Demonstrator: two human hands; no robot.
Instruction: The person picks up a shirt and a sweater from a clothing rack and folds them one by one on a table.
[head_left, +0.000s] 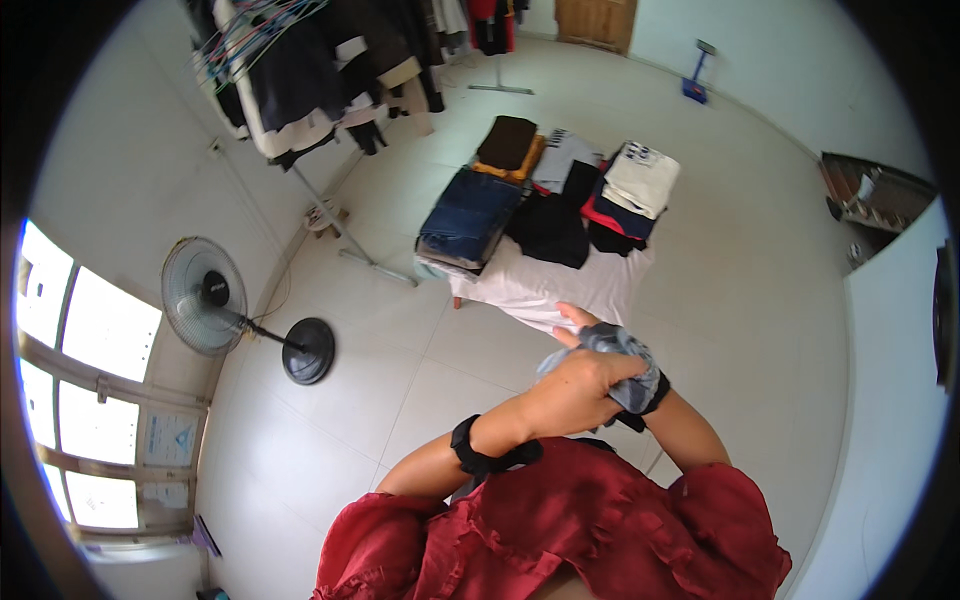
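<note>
My left hand (574, 390), with a black band on its wrist, reaches across and grips a grey patterned cloth (636, 386). That cloth is bunched around my right hand (576, 319) and covers its palm and back. Two of the right hand's fingers stick out beyond it, straight and apart. A black cuff or band (660, 394) circles the right wrist. Whether the cloth is a glove I cannot tell. Both hands are above the floor, just short of a low table under a pale pink cloth (517, 289).
Folded jeans (472, 210), a black garment (551, 229) and a cream shirt stack (641, 180) lie on the table. A pedestal fan (206, 292) stands left, near a clothes rack (360, 259). Farther off are a blue platform scale (695, 88) and a shelf (874, 191).
</note>
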